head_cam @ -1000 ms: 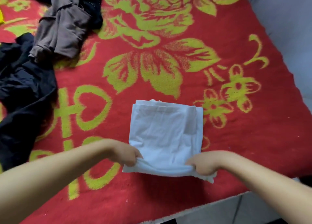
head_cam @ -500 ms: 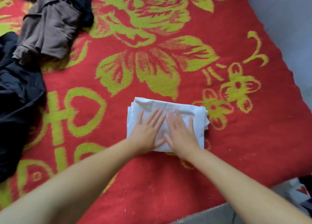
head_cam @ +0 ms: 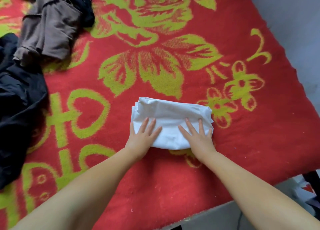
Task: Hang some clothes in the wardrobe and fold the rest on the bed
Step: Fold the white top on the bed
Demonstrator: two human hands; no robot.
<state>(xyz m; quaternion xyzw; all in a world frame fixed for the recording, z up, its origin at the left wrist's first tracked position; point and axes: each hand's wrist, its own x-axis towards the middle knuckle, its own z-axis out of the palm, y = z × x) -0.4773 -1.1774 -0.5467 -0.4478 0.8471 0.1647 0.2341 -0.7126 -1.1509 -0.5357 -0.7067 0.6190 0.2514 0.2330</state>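
A white garment [head_cam: 170,113], folded into a small rectangle, lies on the red and yellow-green flowered bed cover [head_cam: 173,47]. My left hand [head_cam: 142,136] lies flat on its near left corner, fingers straight and spread. My right hand [head_cam: 199,137] presses flat on its near right part, fingers straight too. Neither hand grips the cloth.
A crumpled brown garment [head_cam: 48,27] lies at the far left, with black clothing [head_cam: 19,105] heaped along the left side. The bed's near edge [head_cam: 207,217] and right edge border a grey floor [head_cam: 294,30].
A second ago both hands pinched the garment's near edge; they folded it over away from me. Since half a second ago the flat hands have slid apart from the middle toward the sides.
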